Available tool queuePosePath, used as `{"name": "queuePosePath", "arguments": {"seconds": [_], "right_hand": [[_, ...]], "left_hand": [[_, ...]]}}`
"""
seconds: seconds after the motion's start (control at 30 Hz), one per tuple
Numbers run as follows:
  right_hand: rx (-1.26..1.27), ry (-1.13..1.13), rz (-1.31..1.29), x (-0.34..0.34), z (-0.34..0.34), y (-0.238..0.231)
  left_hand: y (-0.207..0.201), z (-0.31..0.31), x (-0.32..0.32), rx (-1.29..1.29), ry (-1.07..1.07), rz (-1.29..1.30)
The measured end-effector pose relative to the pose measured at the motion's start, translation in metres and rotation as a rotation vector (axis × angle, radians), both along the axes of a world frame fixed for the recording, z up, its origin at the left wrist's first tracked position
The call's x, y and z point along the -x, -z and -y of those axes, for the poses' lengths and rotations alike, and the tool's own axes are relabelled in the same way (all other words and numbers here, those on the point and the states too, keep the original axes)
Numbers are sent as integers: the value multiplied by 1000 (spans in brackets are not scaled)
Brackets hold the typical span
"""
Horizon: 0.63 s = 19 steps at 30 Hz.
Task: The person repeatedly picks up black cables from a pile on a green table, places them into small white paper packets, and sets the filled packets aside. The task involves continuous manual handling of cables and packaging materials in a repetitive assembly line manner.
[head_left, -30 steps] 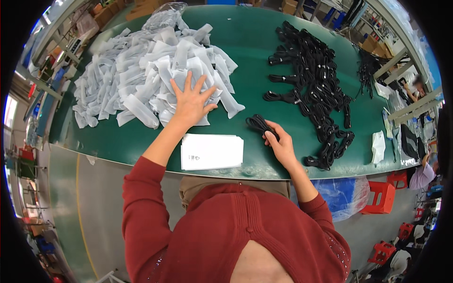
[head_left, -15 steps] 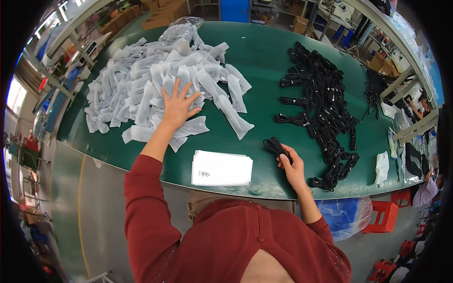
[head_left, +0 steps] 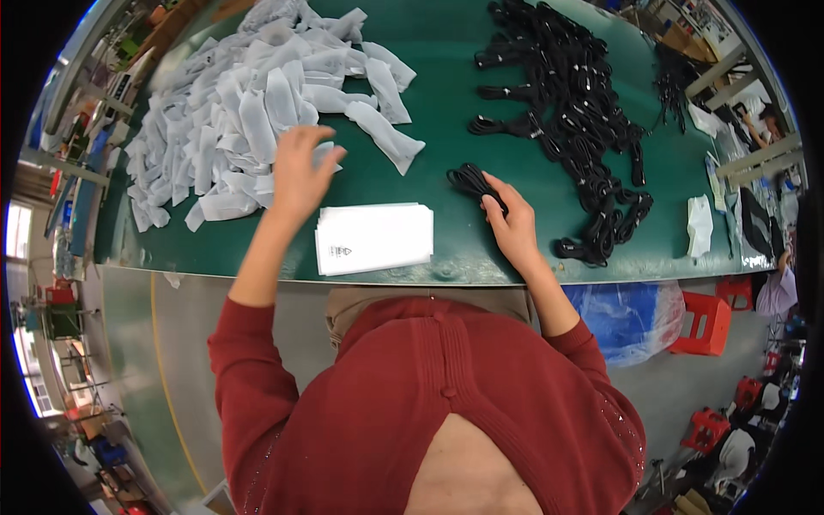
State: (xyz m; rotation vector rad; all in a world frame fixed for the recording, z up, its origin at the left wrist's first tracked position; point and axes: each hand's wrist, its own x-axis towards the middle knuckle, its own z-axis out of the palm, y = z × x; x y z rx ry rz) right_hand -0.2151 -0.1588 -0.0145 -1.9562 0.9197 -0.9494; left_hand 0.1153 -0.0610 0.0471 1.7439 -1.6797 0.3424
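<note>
My left hand point(head_left: 302, 176) hovers over the near edge of a big heap of white plastic bags point(head_left: 249, 103) on the green table point(head_left: 429, 51), its fingers curled around one white bag point(head_left: 324, 156). My right hand point(head_left: 508, 225) rests on the table and grips a coiled black cable point(head_left: 474, 182). Between the two hands, at the table's front edge, lies a flat stack of white printed cards point(head_left: 373, 238).
A long pile of coiled black cables point(head_left: 566, 112) covers the table's right half, and a loose white bag point(head_left: 700, 225) lies at its right end. Beside the table are a blue plastic-lined bin point(head_left: 631, 313) and red stools point(head_left: 708, 322). Another person point(head_left: 779, 287) is at the far right.
My left hand has lifted from lying flat on the bag heap and drawn back toward me, closing on a bag. My right hand still holds the cable coil.
</note>
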Motion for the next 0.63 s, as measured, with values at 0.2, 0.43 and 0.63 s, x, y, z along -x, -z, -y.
{"name": "queuePosePath", "arguments": {"seconds": [0.2, 0.43, 0.63], "right_hand": [[-39, -14, 42, 1, -12, -8], [266, -118, 23, 1, -38, -20], [347, -197, -85, 7, -58, -23]], "left_hand": [[29, -45, 115, -274, 387, -292], [51, -47, 127, -179, 259, -294], [45, -53, 128, -319, 115, -764]]}}
